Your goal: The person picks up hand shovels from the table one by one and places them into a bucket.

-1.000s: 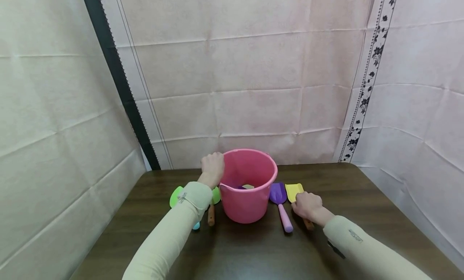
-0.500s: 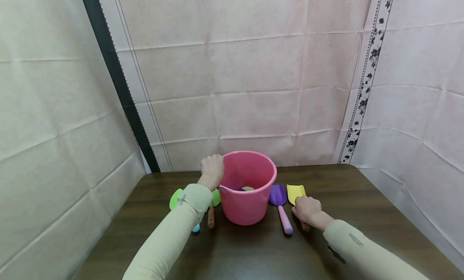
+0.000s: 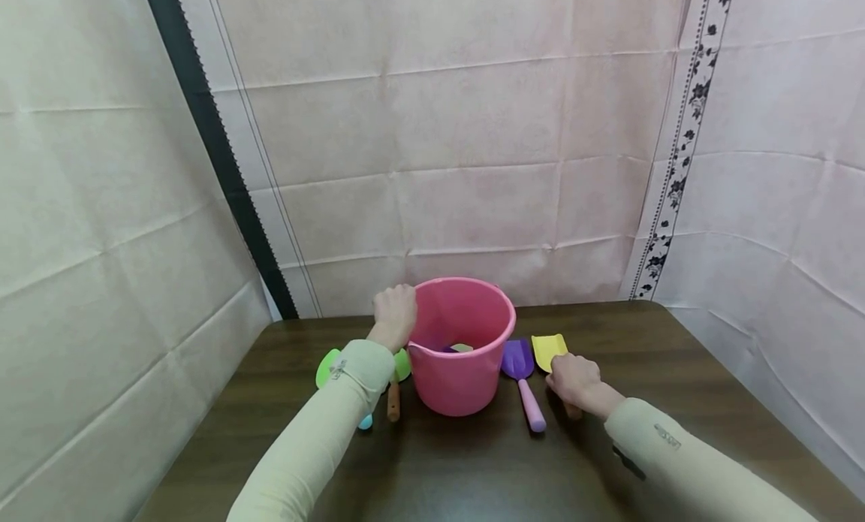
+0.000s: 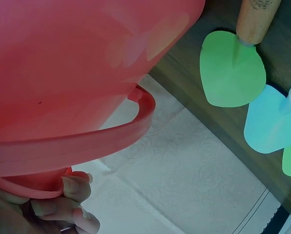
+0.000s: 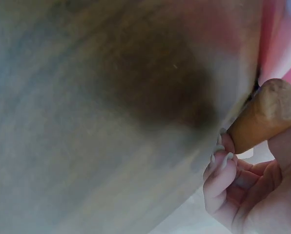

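Observation:
A pink bucket (image 3: 456, 383) stands upright on the table, with a purple and a pale green thing partly visible inside. My left hand (image 3: 395, 312) grips its left rim; in the left wrist view the fingers (image 4: 77, 187) curl at the rim, below the pink carry handle (image 4: 77, 146). To the right of the bucket, my right hand (image 3: 576, 378) holds a yellow toy shovel (image 3: 549, 349). Fingers and thumb pinch its wooden handle (image 5: 262, 117), whose rounded end sticks out toward me. The hand covers the middle of the shovel.
A purple shovel (image 3: 519, 360) with a pink handle lies between bucket and right hand. Left of the bucket, partly under my left arm, are a green shovel (image 4: 233, 70) with a wooden handle, a blue one (image 4: 270, 122) and another green one (image 3: 326, 368). Cloth (image 3: 473, 131) hangs behind the table.
The yellow shovel and right hand have shifted slightly, the wooden handle's end now showing closer to the hand. The left hand stays at the bucket's rim.

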Demonstrator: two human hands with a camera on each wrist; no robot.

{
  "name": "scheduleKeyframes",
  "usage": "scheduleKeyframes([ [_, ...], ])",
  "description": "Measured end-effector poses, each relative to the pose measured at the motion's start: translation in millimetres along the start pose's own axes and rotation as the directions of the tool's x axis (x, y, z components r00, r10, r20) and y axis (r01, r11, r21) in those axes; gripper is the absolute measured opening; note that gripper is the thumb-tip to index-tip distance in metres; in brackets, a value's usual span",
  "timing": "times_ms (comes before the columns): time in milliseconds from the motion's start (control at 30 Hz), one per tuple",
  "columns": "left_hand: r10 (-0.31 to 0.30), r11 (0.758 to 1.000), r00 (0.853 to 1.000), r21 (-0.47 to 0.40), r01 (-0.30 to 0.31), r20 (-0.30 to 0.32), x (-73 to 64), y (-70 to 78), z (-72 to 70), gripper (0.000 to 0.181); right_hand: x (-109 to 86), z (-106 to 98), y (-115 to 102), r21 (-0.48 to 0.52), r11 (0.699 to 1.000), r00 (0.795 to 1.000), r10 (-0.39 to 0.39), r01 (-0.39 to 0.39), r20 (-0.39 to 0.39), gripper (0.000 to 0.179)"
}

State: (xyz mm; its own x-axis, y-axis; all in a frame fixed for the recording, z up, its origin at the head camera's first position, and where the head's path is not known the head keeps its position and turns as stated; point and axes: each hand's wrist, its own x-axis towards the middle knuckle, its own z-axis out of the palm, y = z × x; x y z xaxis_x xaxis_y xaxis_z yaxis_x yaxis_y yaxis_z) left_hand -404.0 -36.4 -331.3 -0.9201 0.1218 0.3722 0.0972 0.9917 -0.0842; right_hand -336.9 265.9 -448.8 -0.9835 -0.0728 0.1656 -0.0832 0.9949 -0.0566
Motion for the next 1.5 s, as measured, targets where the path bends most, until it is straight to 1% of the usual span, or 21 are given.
scheduleKeyframes([
  [167,-0.002,1.000,1.000,-0.006,0.002,0.000,0.2,-0.7,-0.2,0.021,5.3,-10.7,0.8,-0.011,1.000,1.000,-0.010,0.010,-0.020,0.024],
  [367,0.003,1.000,1.000,-0.007,-0.003,0.002,0.5,-0.8,-0.3,0.022,10.0,-27.8,-0.3,-0.008,1.000,1.000,-0.006,0.006,0.005,0.022],
  [667,0.010,1.000,1.000,-0.003,-0.010,-0.004,-2.0,-1.0,-0.2,0.022,18.4,-45.7,-2.1,-0.020,0.999,0.999,-0.050,0.049,-0.006,0.026],
  [933,0.004,1.000,1.000,-0.005,-0.004,0.000,-1.6,-0.7,-2.2,0.022,25.3,-61.2,-7.0,-0.026,0.998,0.999,-0.049,0.050,0.021,0.026],
  [1167,0.005,1.000,1.000,-0.008,-0.005,0.001,-1.3,0.7,-0.7,0.022,27.2,-79.5,-9.2,-0.051,0.997,0.998,-0.066,0.067,0.010,0.027],
  [1267,0.008,1.000,1.000,-0.012,-0.009,-0.004,-1.1,0.8,-1.0,0.021,28.5,-89.0,-10.4,-0.057,0.996,0.998,-0.060,0.062,0.022,0.028],
  [1367,0.010,1.000,1.000,-0.019,-0.011,-0.016,-1.2,0.5,-1.7,0.021,29.4,-98.4,-13.2,-0.050,0.997,0.996,-0.064,0.066,0.057,0.031],
  [1500,0.009,1.000,1.000,-0.025,-0.010,-0.022,-2.2,0.1,-2.7,0.021,30.3,-108.4,-17.0,-0.046,0.996,0.994,-0.073,0.077,0.086,0.035],
])
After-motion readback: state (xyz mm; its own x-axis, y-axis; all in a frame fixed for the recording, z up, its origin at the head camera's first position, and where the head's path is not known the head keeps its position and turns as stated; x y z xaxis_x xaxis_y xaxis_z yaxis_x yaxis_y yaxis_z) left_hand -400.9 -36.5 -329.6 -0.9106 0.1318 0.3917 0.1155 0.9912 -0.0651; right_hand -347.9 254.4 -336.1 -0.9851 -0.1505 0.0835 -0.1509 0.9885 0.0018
